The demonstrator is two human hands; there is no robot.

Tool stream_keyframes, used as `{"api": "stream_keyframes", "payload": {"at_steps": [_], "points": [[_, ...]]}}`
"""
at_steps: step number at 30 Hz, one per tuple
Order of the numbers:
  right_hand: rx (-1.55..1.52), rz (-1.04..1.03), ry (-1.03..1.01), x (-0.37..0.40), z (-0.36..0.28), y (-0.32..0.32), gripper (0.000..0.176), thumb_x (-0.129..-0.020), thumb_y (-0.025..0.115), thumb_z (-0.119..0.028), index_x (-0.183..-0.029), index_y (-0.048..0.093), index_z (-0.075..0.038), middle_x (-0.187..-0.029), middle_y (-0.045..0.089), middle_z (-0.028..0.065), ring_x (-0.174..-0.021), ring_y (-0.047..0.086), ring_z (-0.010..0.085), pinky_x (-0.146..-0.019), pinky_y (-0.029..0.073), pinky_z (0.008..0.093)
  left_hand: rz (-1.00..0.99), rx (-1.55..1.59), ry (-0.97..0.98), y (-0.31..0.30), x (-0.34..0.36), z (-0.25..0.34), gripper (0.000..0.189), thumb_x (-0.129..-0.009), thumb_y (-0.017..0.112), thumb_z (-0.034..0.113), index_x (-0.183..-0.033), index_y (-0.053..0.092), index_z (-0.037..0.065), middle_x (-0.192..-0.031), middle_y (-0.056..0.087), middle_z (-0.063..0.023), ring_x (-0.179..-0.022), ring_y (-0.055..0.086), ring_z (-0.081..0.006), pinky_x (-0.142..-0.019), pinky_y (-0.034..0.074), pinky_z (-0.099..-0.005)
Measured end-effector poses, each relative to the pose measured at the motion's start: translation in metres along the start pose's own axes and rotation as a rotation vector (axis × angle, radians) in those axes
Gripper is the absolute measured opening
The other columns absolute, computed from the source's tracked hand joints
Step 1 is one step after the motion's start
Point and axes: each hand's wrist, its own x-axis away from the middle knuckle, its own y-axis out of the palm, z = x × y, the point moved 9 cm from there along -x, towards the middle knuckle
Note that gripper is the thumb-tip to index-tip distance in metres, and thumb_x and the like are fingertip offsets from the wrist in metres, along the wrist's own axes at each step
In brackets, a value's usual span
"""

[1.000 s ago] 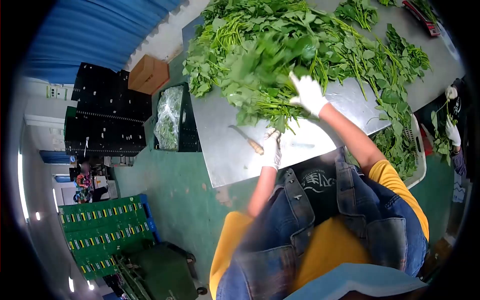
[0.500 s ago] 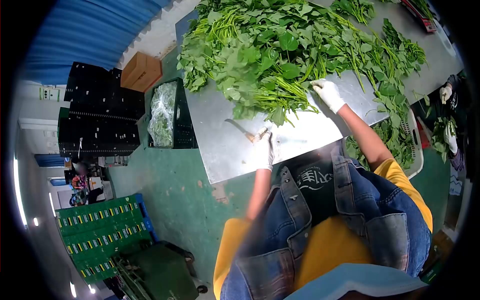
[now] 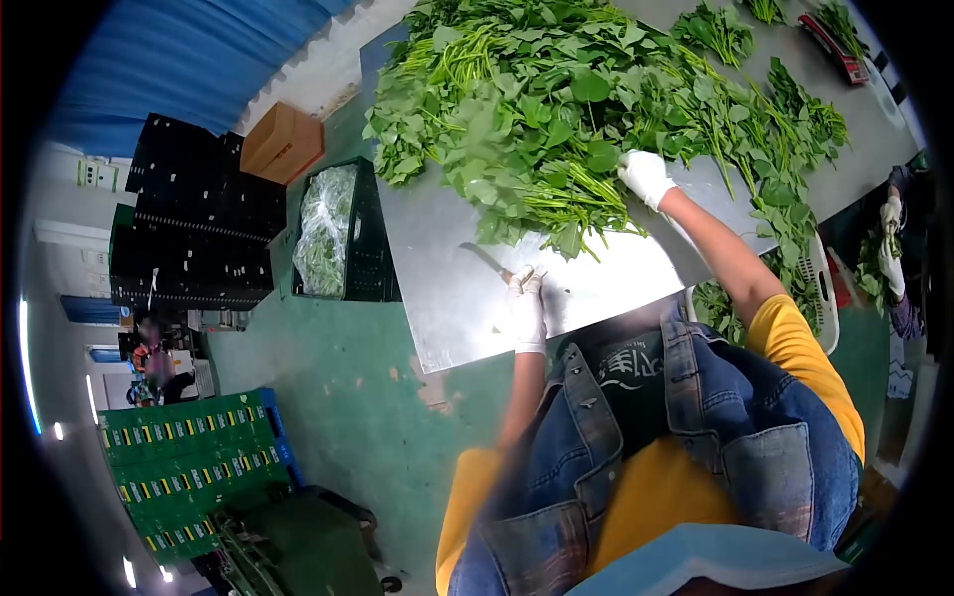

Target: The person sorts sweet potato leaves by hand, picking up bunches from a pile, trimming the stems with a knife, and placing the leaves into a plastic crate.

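A large heap of leafy green stems [image 3: 556, 119] lies on the metal table [image 3: 437, 308]. My right hand [image 3: 646, 179], in a white glove, is closed at the right side of a bundle of cut stems at the heap's front; its fingertips are partly hidden by the greens. Nearer the table's front edge, my left hand [image 3: 528, 310], also gloved, has its fingers together on the short handle of a knife [image 3: 481, 256]. The curved blade points away to the upper left, flat over the metal and apart from the bundle.
A dark crate with bagged greens [image 3: 326, 228] stands left of the table. Under the table's right side is a white basket [image 3: 827, 298] of greens. At far right, a co-worker's gloved hands [image 3: 891, 243] hold greens. Green crates [image 3: 194, 467] and a bin stand lower left.
The view has shifted slightly. My right hand's fingers, more extended before, are now drawn in at the stems. My left hand remains at the knife handle.
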Motion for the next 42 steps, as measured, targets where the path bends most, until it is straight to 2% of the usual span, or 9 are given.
{"api": "stream_keyframes", "payload": {"at_steps": [4, 9, 19, 22, 24, 26, 30, 32, 42], "points": [[0.037, 0.355, -0.104, 0.009, 0.004, -0.064, 0.022, -0.086, 0.054, -0.025, -0.09, 0.066, -0.007, -0.083, 0.065, 0.0112, -0.072, 0.062, 0.0262, -0.066, 0.048, 0.0359, 0.028, -0.006, 0.02, 0.003, 0.003, 0.022, 0.024, -0.085, 0.055, 0.002, -0.109, 0.056, -0.002, -0.092, 0.058, -0.0021, -0.075, 0.05, -0.0065, -0.069, 0.043, -0.0195], [-1.37, 0.495, 0.249, 0.047, 0.044, -0.126, 0.023, -0.089, 0.051, -0.019, -0.093, 0.066, -0.002, -0.078, 0.065, -0.0004, -0.065, 0.055, 0.0044, -0.059, 0.038, 0.0185, 0.001, -0.06, 0.028, 0.011, 0.003, 0.027, 0.026, -0.085, 0.053, 0.0, -0.111, 0.055, -0.002, -0.095, 0.059, -0.0042, -0.078, 0.052, -0.0071, -0.071, 0.044, -0.0191], [-1.256, 0.205, 0.107, 0.094, 0.001, -0.122, 0.024, -0.091, 0.052, -0.019, -0.094, 0.065, 0.001, -0.08, 0.063, 0.0008, -0.069, 0.054, 0.0063, -0.065, 0.04, 0.0205, -0.33, -0.334, 0.619, 0.128, 0.035, 0.164, 0.018, -0.083, 0.054, -0.002, -0.1, 0.06, 0.0, -0.096, 0.059, -0.0085, -0.085, 0.057, -0.0155, -0.077, 0.045, -0.0253], [-1.255, 0.181, 0.048, 0.113, -0.02, -0.133, 0.024, -0.092, 0.051, -0.017, -0.095, 0.064, 0.004, -0.083, 0.061, 0.0041, -0.072, 0.054, 0.0097, -0.07, 0.044, 0.023, -0.362, -0.641, 0.214, 0.178, 0.051, 0.215, 0.022, -0.081, 0.054, -0.001, -0.103, 0.06, 0.0, -0.094, 0.059, -0.0097, -0.089, 0.058, -0.0191, -0.081, 0.046, -0.0266], [-1.289, 0.156, 0.06, 0.124, -0.024, -0.142, 0.023, -0.09, 0.051, -0.014, -0.093, 0.064, 0.004, -0.082, 0.06, 0.0043, -0.072, 0.054, 0.0106, -0.07, 0.044, 0.0238, -0.397, -0.625, 0.937, 0.208, 0.06, 0.229, 0.027, -0.079, 0.053, -0.001, -0.105, 0.06, 0.001, -0.095, 0.06, -0.0135, -0.09, 0.058, -0.0274, -0.086, 0.045, -0.0334], [-1.181, 0.095, -0.025, 0.135, -0.032, -0.155, 0.021, -0.089, 0.05, -0.008, -0.094, 0.064, 0.007, -0.086, 0.061, 0.0063, -0.078, 0.056, 0.0109, -0.073, 0.045, 0.0238, -0.376, -0.842, 1.208, 0.239, 0.071, 0.244, 0.024, -0.077, 0.055, 0.01, -0.099, 0.06, 0.0, -0.103, 0.06, -0.02, -0.096, 0.057, -0.0331, -0.084, 0.044, -0.0415], [-1.24, 0.283, 0.053, 0.159, 0.002, -0.192, 0.025, -0.088, 0.054, -0.016, -0.087, 0.065, 0.007, -0.08, 0.061, 0.0081, -0.071, 0.056, 0.0123, -0.068, 0.045, 0.0256, -0.357, -1.07, 0.183, 0.229, -0.062, 0.155, 0.042, -0.069, 0.06, 0.02, -0.105, 0.059, -0.001, -0.113, 0.054, -0.0279, -0.11, 0.049, -0.0364, -0.092, 0.04, -0.0397], [-1.205, 0.355, 0.066, 0.169, 0.023, -0.201, 0.029, -0.089, 0.054, -0.022, -0.088, 0.064, 0.006, -0.079, 0.062, 0.0079, -0.069, 0.054, 0.0121, -0.065, 0.043, 0.0253, -0.243, -1.227, 1.012, 0.236, -0.173, 0.043, 0.05, -0.073, 0.061, 0.024, -0.114, 0.056, -0.003, -0.122, 0.051, -0.0256, -0.115, 0.046, -0.0369, -0.099, 0.037, -0.0396], [-1.231, 0.369, 0.032, 0.17, 0.024, -0.178, 0.022, -0.088, 0.053, -0.011, -0.091, 0.065, 0.007, -0.082, 0.061, 0.0075, -0.072, 0.056, 0.0128, -0.07, 0.045, 0.0254, -0.435, -1.068, 0.905, 0.244, 0.016, 0.195, 0.019, -0.08, 0.06, 0.014, -0.094, 0.066, 0.003, -0.088, 0.065, -0.0125, -0.076, 0.062, -0.0234, -0.072, 0.048, -0.0306]]}}
